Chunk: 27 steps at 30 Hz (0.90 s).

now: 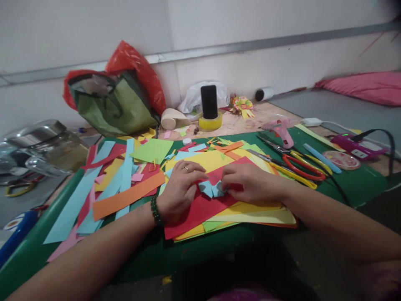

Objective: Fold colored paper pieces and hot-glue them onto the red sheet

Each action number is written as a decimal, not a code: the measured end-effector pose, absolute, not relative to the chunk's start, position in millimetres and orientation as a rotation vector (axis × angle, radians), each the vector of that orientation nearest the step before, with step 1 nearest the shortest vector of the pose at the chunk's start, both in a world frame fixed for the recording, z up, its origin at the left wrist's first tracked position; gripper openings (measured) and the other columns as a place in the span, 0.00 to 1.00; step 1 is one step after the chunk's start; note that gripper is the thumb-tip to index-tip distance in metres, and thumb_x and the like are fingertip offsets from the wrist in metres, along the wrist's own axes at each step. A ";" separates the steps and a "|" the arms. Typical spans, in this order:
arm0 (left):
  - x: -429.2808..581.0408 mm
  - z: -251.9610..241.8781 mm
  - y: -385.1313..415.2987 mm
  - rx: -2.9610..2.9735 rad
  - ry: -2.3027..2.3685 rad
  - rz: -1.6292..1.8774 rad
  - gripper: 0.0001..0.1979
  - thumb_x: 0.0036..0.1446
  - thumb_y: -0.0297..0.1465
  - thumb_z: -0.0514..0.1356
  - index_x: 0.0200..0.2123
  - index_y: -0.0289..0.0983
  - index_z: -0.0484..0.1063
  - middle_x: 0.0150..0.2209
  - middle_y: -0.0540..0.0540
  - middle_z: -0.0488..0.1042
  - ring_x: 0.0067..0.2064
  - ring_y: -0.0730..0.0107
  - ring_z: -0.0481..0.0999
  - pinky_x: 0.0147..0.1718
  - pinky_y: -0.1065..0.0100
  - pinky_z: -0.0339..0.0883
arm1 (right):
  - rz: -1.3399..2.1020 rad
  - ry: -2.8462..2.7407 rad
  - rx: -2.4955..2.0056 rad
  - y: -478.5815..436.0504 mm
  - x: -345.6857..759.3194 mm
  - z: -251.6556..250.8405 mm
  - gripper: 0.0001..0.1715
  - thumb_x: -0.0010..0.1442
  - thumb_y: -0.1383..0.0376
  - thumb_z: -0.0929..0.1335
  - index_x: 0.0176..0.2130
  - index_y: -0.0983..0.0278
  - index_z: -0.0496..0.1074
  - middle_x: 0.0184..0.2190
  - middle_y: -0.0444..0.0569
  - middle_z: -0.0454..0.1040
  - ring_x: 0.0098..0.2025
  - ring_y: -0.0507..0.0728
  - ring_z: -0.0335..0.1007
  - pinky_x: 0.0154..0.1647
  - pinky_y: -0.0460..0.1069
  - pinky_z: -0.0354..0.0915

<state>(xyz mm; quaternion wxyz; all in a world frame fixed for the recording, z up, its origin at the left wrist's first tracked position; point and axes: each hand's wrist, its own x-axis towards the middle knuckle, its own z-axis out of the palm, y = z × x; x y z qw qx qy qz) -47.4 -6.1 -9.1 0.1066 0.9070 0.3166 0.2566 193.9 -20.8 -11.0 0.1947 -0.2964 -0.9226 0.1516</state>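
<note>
A small piece of folded light blue paper (212, 190) lies over a red sheet (191, 219) on a stack of coloured paper. At its left end are the thumb and fingertips of my left hand (181, 188), closed on the edge. My right hand (247, 182) pinches the right end, its fingers curled and partly hiding the paper. The blue piece shows creases and a split in the middle. Under the red sheet, yellow paper (263, 215) sticks out to the right.
Left lie coloured paper strips, including an orange strip (128, 195). On the right are red-handled scissors (305, 167), a pink glue gun (283, 131) and a purple power strip (359, 146). A phone (209, 101) stands in a yellow tape roll (210, 122). A glass jug (53, 146) stands far left.
</note>
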 end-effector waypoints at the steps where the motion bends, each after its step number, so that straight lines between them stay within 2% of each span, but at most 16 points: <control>1: -46.4 -7.0 -9.4 2.688 0.886 0.712 0.19 0.50 0.21 0.50 0.40 0.39 0.75 0.44 0.44 0.76 0.48 0.60 0.69 0.52 0.53 0.59 | 0.412 -2.586 -0.814 -21.9 192.1 -11.5 0.14 0.52 0.76 0.66 0.36 0.63 0.77 0.34 0.48 0.72 0.33 0.52 0.68 0.34 0.46 0.62; 4: -43.2 -2.0 -18.6 2.732 0.809 0.539 0.19 0.50 0.24 0.50 0.43 0.38 0.74 0.45 0.43 0.76 0.49 0.58 0.69 0.55 0.50 0.55 | 0.434 -2.578 -0.719 -25.7 187.4 -10.2 0.11 0.55 0.74 0.67 0.37 0.64 0.76 0.34 0.49 0.73 0.33 0.51 0.68 0.32 0.45 0.62; 7: -40.9 -0.6 -22.8 2.753 0.832 0.436 0.18 0.50 0.25 0.50 0.41 0.38 0.75 0.44 0.44 0.77 0.49 0.56 0.69 0.57 0.46 0.50 | 0.552 -2.529 -0.612 -28.1 186.3 -7.2 0.08 0.59 0.69 0.68 0.40 0.66 0.75 0.36 0.51 0.74 0.35 0.52 0.70 0.35 0.45 0.64; 11: -39.2 -0.4 -23.3 2.755 0.851 0.350 0.18 0.49 0.24 0.50 0.41 0.39 0.74 0.43 0.45 0.77 0.51 0.55 0.68 0.60 0.42 0.44 | 0.556 -2.348 -0.599 -25.2 189.9 -5.4 0.05 0.61 0.67 0.68 0.36 0.67 0.75 0.29 0.48 0.75 0.30 0.50 0.68 0.32 0.44 0.64; 18: -39.8 2.6 -20.8 2.792 0.791 0.295 0.17 0.48 0.23 0.50 0.39 0.39 0.73 0.45 0.45 0.76 0.54 0.54 0.66 0.59 0.40 0.44 | 0.399 -2.083 -0.790 -23.5 202.6 9.9 0.10 0.63 0.64 0.65 0.31 0.64 0.71 0.23 0.45 0.72 0.24 0.49 0.63 0.25 0.44 0.61; 23: -42.3 2.0 -16.8 2.825 0.700 0.279 0.15 0.48 0.23 0.51 0.38 0.38 0.72 0.46 0.44 0.75 0.52 0.55 0.66 0.60 0.44 0.47 | 0.335 -2.154 -1.154 -49.8 232.6 37.5 0.17 0.64 0.53 0.64 0.32 0.61 0.72 0.24 0.46 0.72 0.25 0.51 0.64 0.25 0.46 0.60; 27: -42.7 1.9 -15.3 2.826 0.701 0.260 0.15 0.47 0.23 0.52 0.38 0.39 0.71 0.43 0.45 0.76 0.51 0.55 0.67 0.60 0.43 0.47 | 0.230 -2.108 -1.868 -54.4 271.4 46.4 0.22 0.61 0.46 0.63 0.32 0.60 0.74 0.25 0.48 0.74 0.26 0.55 0.66 0.26 0.49 0.57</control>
